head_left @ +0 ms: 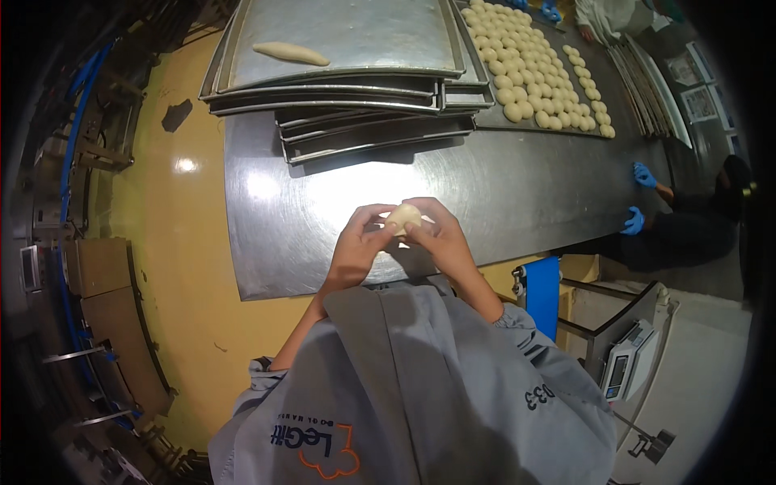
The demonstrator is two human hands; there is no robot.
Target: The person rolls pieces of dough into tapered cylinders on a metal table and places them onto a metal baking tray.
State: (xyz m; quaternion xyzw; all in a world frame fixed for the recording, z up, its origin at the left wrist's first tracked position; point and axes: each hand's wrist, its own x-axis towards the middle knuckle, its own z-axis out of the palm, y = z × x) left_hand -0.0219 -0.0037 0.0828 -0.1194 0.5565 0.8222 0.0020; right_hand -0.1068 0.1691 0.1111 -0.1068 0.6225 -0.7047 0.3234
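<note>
In the middle of the view, a small pale piece of dough (403, 218) is held between both hands over the steel table (275, 250). My left hand (364, 242) is closed on it from the left, thumb against its lower side, and my right hand (436, 238) grips it from the right. Beyond my hands stand stacked metal trays (356, 40), with one long dough roll (291, 53) lying on the top one.
At the back right, many dough balls (525, 81) lie in rows beside upright stacked trays (638, 89). A co-worker's blue-gloved hands (632, 220) are at the table's right end. A blue conveyor belt (541, 295) and a scale (626, 364) are at lower right.
</note>
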